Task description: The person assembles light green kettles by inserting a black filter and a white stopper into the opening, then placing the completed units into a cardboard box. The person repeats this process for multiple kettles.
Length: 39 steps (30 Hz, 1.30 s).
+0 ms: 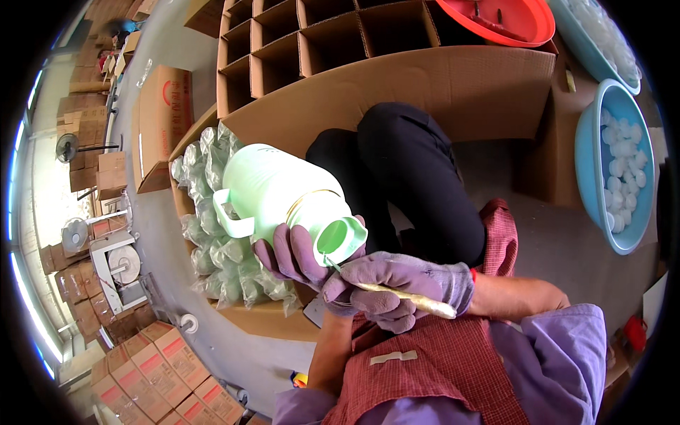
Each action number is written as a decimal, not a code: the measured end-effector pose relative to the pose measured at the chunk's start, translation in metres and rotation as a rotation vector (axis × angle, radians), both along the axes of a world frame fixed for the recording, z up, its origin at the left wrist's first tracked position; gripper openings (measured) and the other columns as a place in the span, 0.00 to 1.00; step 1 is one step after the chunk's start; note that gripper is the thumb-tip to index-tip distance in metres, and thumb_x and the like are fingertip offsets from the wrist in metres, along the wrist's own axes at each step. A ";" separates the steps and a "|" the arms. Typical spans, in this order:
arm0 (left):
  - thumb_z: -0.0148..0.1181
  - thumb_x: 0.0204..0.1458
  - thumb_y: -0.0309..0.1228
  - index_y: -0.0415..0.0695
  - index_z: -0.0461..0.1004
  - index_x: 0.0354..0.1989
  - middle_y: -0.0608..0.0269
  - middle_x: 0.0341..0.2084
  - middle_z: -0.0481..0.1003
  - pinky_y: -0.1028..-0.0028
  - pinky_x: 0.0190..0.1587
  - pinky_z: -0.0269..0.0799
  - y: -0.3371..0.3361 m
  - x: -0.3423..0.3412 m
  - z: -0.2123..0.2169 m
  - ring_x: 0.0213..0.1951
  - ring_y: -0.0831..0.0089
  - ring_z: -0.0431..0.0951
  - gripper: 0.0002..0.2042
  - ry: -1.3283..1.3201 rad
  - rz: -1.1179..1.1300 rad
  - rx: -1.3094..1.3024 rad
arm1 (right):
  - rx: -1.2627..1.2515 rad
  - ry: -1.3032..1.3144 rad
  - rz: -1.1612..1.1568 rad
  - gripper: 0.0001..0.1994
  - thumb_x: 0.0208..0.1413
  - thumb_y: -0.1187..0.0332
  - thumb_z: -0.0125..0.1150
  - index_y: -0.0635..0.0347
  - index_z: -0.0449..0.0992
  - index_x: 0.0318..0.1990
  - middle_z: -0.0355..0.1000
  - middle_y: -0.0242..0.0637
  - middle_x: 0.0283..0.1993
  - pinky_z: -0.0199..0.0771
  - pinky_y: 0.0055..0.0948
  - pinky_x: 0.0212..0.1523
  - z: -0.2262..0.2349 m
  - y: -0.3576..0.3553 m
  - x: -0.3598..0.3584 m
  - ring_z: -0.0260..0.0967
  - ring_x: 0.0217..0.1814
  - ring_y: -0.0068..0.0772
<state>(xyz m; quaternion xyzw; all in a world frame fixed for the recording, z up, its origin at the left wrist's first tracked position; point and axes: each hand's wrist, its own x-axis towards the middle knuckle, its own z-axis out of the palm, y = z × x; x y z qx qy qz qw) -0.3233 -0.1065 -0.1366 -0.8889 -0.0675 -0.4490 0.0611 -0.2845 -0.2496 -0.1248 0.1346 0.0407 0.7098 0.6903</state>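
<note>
A pale green jug (283, 180) with a side handle and a pouring lip lies tilted over my lap, its open mouth toward me. My left hand (301, 255), in a purple-grey work glove, is closed around the jug's neck from below. My right hand (397, 283), gloved alike, grips a slim tool (418, 301) with a pale, wrapped-looking handle. The tool's thin tip meets the rim of the jug's mouth; its exact kind cannot be made out. Part of the left fingers is hidden behind the jug and the right hand.
A cardboard box with dividers (397, 85) stands ahead, a red basin (542, 32) on it. Bundled clear plastic-wrapped items (212, 205) sit in a box at left. At right is a blue basin (591, 170) of small white round parts. Stacked cartons (152, 368) stand lower left.
</note>
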 end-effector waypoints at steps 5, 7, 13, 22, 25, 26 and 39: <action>0.58 0.56 0.52 0.40 0.64 0.60 0.51 0.55 0.67 0.41 0.64 0.59 0.000 -0.006 0.002 0.60 0.46 0.65 0.32 0.013 0.000 -0.033 | 0.412 0.606 -0.119 0.23 0.74 0.56 0.33 0.66 0.66 0.60 0.60 0.26 0.18 0.61 0.20 0.09 0.000 0.035 -0.040 0.56 0.09 0.16; 0.61 0.54 0.52 0.40 0.63 0.61 0.51 0.56 0.67 0.41 0.64 0.59 0.002 -0.009 0.003 0.60 0.46 0.65 0.33 0.013 0.005 -0.047 | 0.433 0.609 -0.190 0.22 0.74 0.56 0.33 0.66 0.67 0.56 0.62 0.27 0.19 0.60 0.22 0.09 0.005 0.041 -0.046 0.55 0.09 0.18; 0.71 0.48 0.50 0.39 0.61 0.63 0.51 0.57 0.65 0.42 0.65 0.60 0.011 -0.007 0.008 0.61 0.48 0.64 0.39 0.036 0.007 -0.171 | -0.344 -0.263 -0.122 0.16 0.72 0.60 0.42 0.64 0.73 0.49 0.64 0.26 0.18 0.71 0.24 0.18 0.032 -0.002 0.011 0.61 0.13 0.19; 0.79 0.39 0.42 0.38 0.60 0.65 0.49 0.61 0.62 0.49 0.67 0.58 0.032 -0.010 0.064 0.66 0.47 0.58 0.45 0.025 -0.081 -0.555 | -1.469 -2.313 -0.927 0.08 0.64 0.68 0.53 0.63 0.76 0.40 0.70 0.35 0.20 0.68 0.25 0.22 0.060 -0.070 0.161 0.70 0.19 0.20; 0.80 0.37 0.44 0.39 0.61 0.65 0.49 0.60 0.62 0.48 0.66 0.57 0.022 0.013 0.073 0.65 0.44 0.59 0.47 0.058 -0.092 -0.494 | -0.992 -1.759 -0.667 0.07 0.63 0.68 0.54 0.63 0.74 0.38 0.71 0.34 0.20 0.71 0.27 0.22 0.120 -0.059 0.141 0.72 0.19 0.23; 0.79 0.39 0.46 0.39 0.61 0.65 0.49 0.59 0.63 0.46 0.65 0.58 0.020 0.020 0.078 0.64 0.42 0.60 0.46 0.082 -0.058 -0.365 | -0.847 -1.709 -0.313 0.06 0.63 0.70 0.53 0.64 0.73 0.39 0.71 0.35 0.21 0.73 0.27 0.22 0.144 -0.049 0.125 0.72 0.19 0.24; 0.72 0.45 0.55 0.39 0.62 0.61 0.52 0.56 0.63 0.42 0.65 0.63 0.011 0.039 0.061 0.63 0.45 0.61 0.42 -0.171 -0.060 -0.098 | -0.394 -1.667 -0.630 0.10 0.68 0.68 0.49 0.69 0.69 0.40 0.73 0.40 0.24 0.76 0.30 0.27 0.113 0.010 0.053 0.78 0.26 0.32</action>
